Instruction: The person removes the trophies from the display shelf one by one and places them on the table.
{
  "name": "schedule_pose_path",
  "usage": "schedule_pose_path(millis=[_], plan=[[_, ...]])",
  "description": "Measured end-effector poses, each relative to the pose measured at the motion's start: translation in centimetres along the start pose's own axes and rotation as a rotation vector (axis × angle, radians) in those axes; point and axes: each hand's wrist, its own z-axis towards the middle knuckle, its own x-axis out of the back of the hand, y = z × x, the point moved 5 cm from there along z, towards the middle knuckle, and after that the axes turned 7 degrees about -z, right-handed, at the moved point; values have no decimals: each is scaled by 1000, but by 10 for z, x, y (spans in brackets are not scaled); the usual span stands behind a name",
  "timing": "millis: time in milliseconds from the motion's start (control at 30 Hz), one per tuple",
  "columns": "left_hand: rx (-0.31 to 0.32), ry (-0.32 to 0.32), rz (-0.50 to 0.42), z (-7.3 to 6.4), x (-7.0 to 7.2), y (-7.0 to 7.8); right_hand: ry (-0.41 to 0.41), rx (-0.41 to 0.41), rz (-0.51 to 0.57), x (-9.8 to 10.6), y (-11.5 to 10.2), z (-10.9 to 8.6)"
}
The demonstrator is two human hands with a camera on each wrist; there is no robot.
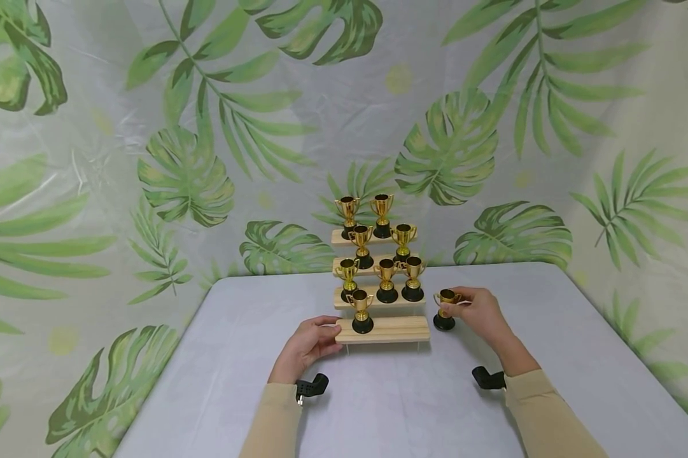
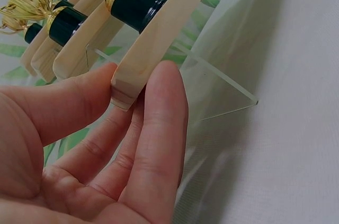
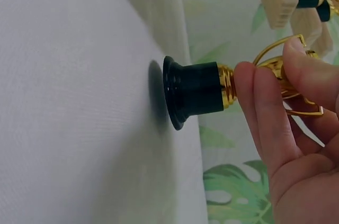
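My right hand pinches a small gold trophy cup by its upper part, to the right of a tiered wooden shelf stand. The cup is upright, its black base close over the table; whether it touches is hard to tell. At the left end of the lowest board, my left hand grips the wood, thumb on top and fingers beneath. One trophy stands on that board's left part. Three trophies, including this one, stand on the board above. Each of the two highest boards bears two.
A white cloth covers the table. Behind it hangs a leaf-patterned sheet, close to the stand's rear. Thin clear supports hold the lowest board off the table. Black wrist-worn devices sit on both wrists.
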Motion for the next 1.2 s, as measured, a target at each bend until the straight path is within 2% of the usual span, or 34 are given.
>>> schedule_pose_path(millis=[367, 600, 967, 1200], plan=[[12, 0, -17, 2, 1, -3, -78, 39, 23, -8, 5, 1], [5, -9, -24, 2, 1, -2, -105, 21, 46, -9, 6, 3], [11, -1, -4, -1, 1, -7, -92, 6, -67, -7, 9, 1], [-11, 10, -2, -2, 0, -3, -93, 36, -73, -4, 8, 2]])
